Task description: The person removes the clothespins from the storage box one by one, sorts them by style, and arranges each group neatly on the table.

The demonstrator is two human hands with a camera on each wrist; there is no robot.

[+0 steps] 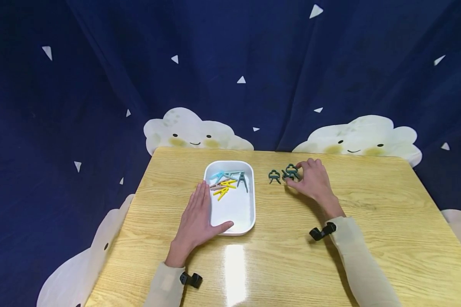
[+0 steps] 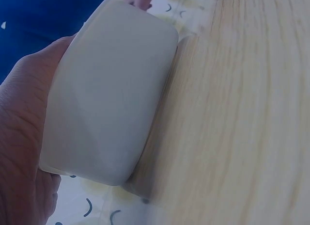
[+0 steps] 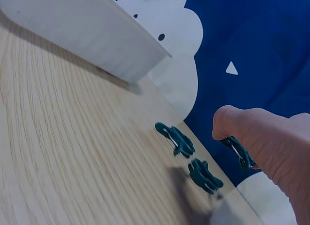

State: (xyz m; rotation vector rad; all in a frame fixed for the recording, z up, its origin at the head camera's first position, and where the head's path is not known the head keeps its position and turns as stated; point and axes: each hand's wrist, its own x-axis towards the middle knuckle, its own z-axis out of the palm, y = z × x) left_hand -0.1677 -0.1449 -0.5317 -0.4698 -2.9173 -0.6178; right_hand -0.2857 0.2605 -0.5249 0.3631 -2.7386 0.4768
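Observation:
A white plastic tray [image 1: 234,217] holds several small clips: light blue clips [image 1: 219,175], yellow clips [image 1: 222,193], a brownish clip [image 1: 217,186] and a grey-green clip [image 1: 243,181]. My left hand [image 1: 197,217] rests along its left rim, fingers straight and thumb reaching over the near edge. To the tray's right, my right hand [image 1: 311,179] pinches a dark green clip [image 3: 237,151] between thumb and fingers, above the tabletop. Beneath and beside it are two more dark green clips, one [image 3: 177,139] nearer the tray and another [image 3: 205,176] partly overlapped by the hand in the head view.
The wooden table [image 1: 292,264] ends at the back against a dark blue curtain [image 1: 223,51] printed with white clouds and triangles. A black wrist camera [image 1: 322,231] sits on the right wrist, and another camera [image 1: 191,279] on the left.

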